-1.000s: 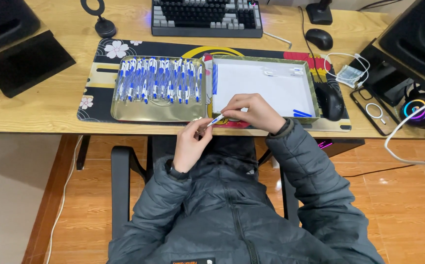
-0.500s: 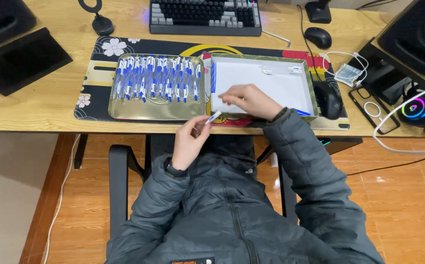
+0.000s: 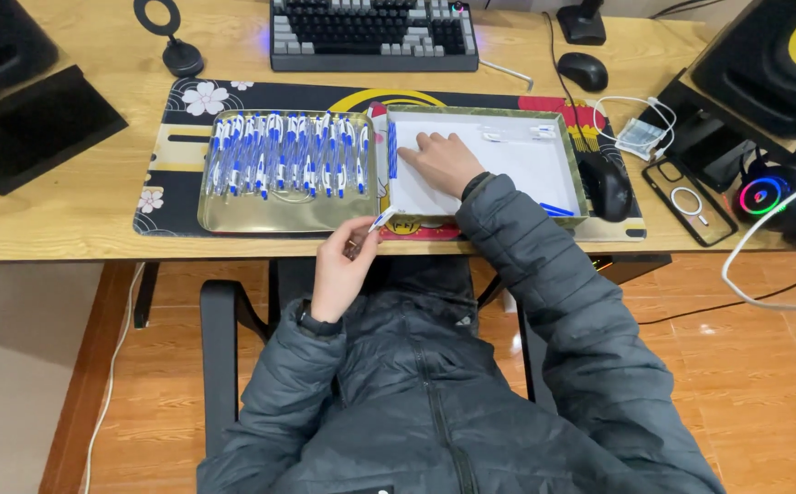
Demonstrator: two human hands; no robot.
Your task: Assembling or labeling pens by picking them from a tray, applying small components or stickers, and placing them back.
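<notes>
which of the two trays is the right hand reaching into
The right hand rests in the white-lined tray, nearly bare; the gold tray beside it holds a row of blue-and-white pens.

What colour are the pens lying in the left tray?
The pens are blue and white, seen in the head view.

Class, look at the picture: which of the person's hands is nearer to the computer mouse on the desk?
Right. The right hand rests inside the white box, left of the mouse; the left hand is lower, off the desk edge.

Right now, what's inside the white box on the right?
The right hand rests inside the white box, with one blue pen by its left wall. The sleeve hides part of the bottom.
</notes>
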